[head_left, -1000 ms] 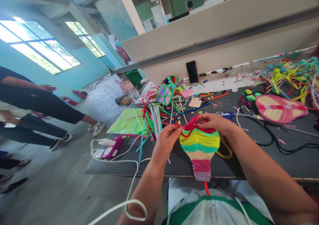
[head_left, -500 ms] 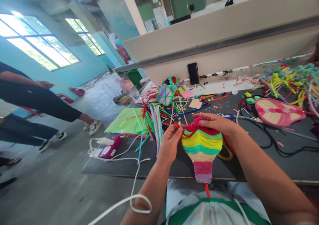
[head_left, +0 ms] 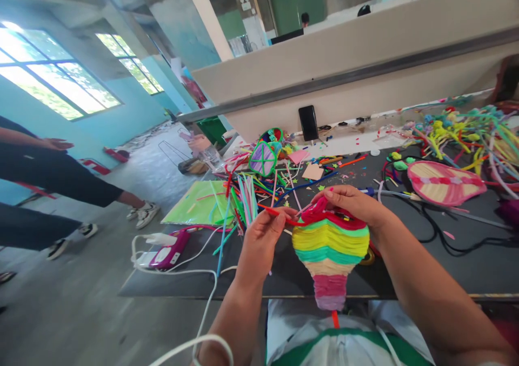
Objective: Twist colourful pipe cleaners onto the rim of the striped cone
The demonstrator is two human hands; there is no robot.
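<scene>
A light-bulb-shaped piece wound from pipe cleaners [head_left: 330,241], banded in red, green, yellow, teal, beige, pink and lilac, hangs upright over the table's front edge. An orange-red stem [head_left: 335,319] sticks out below it. My right hand [head_left: 357,204] grips its upper edge, thumb and fingers closed on the pink-red top part. At its upper left, my left hand [head_left: 261,239] pinches a red pipe cleaner [head_left: 271,210]; one end points left past the fingers and the other runs to the top of the piece. Fingers partly cover where they join.
Loose pipe cleaners [head_left: 247,193] and a green sheet [head_left: 194,201] lie left. A purple power strip [head_left: 170,251] with a white cable is nearby. A phone [head_left: 308,122] leans against the partition; a pink-beige leaf shape [head_left: 444,182] lies right. People [head_left: 60,166] stand at left.
My left hand has moved slightly left and down, drawing the red pipe cleaner out straighter. My right hand stays on the top of the piece. The view has shifted slightly.
</scene>
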